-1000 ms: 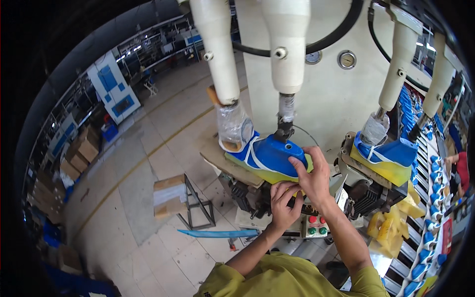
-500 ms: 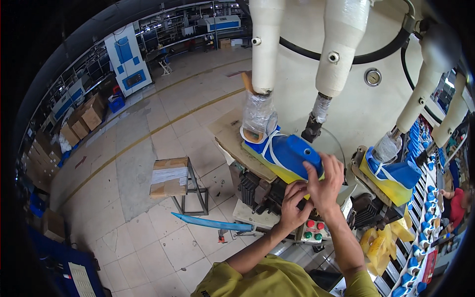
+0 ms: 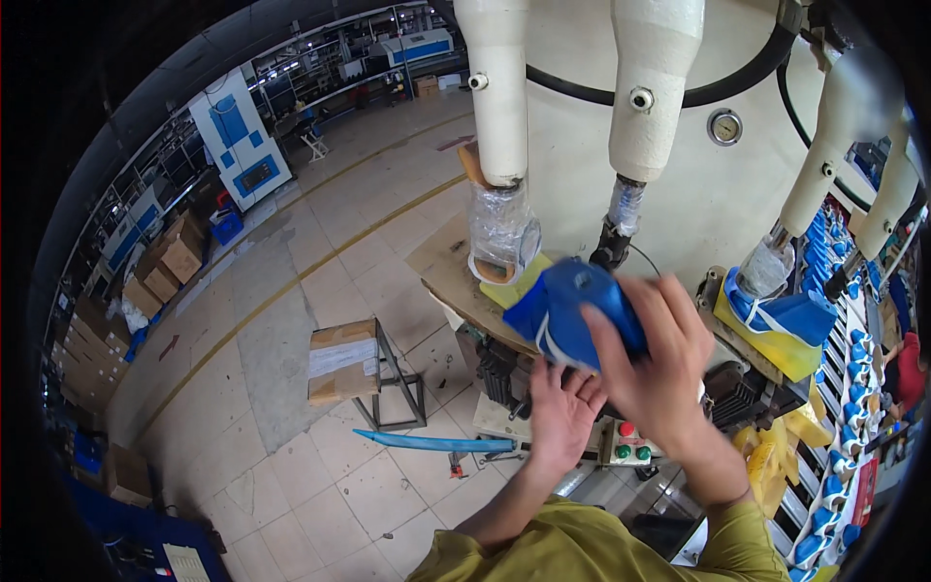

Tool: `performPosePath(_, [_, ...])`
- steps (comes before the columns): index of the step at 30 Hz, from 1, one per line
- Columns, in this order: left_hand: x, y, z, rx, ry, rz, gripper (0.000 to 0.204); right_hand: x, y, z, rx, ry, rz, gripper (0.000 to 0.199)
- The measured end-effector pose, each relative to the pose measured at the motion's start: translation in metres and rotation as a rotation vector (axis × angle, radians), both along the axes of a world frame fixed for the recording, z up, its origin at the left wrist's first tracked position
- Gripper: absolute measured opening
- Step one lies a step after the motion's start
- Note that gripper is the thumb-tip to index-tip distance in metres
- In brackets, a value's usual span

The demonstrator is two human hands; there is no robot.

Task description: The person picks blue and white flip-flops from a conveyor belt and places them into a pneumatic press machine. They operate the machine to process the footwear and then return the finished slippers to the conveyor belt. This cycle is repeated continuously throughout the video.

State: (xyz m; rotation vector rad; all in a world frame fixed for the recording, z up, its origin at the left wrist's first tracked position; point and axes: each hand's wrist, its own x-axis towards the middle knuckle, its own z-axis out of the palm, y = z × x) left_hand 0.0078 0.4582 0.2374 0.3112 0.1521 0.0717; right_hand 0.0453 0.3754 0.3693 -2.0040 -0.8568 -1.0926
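Blue fabric shoe upper [image 3: 572,310] clamped in my right hand [image 3: 659,373] grip, toe pointing left; left hand [image 3: 558,412] spread empty just beneath.

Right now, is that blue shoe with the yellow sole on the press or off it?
Off: the blue shoe is gripped by the right hand, lifted clear and tipped, left hand open below.

We noted the blue fabric shoe upper [image 3: 572,310] in front of the cream machine columns [image 3: 504,87]; left of the machine stood a metal-frame stand [image 3: 398,388] bearing a cardboard box [image 3: 339,361]. A second shoe [image 3: 776,325] sat right.
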Motion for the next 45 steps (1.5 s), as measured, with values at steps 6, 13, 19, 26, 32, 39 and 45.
performPosePath(6, [-0.031, -0.009, -0.015, -0.254, -0.141, -0.336, 0.081, -0.082, -0.082, -0.075, -0.012, -0.061, 0.268, 0.04])
performPosePath(13, [-0.036, -0.066, -0.023, 0.35, -0.189, -0.299, 0.083, -0.06, -0.146, -0.035, 0.218, 0.315, 0.107, 0.076])
performPosePath(19, [-0.011, -0.173, -0.012, -0.095, -0.158, -0.885, 0.079, -0.072, -0.228, -0.052, 0.359, -0.019, -0.298, 0.025])
performPosePath(26, [-0.008, -0.29, -0.067, -0.227, 0.011, -1.715, 0.084, -0.211, -0.409, -0.103, 0.729, -0.21, -1.316, 0.01])
performPosePath(32, [-0.022, -0.366, -0.107, -0.477, 0.085, -1.876, 0.053, -0.276, -0.554, -0.312, 0.623, 0.875, -1.596, 0.025])
performPosePath(39, [-0.011, -0.428, -0.166, -0.634, 0.285, -1.922, 0.041, -0.206, -0.556, -0.436, 0.477, 1.513, -1.379, 0.03])
performPosePath(45, [-0.019, -0.476, -0.177, -0.434, 0.569, -1.933, 0.033, -0.232, -0.53, -0.418, 0.507, 0.87, -1.56, 0.037])
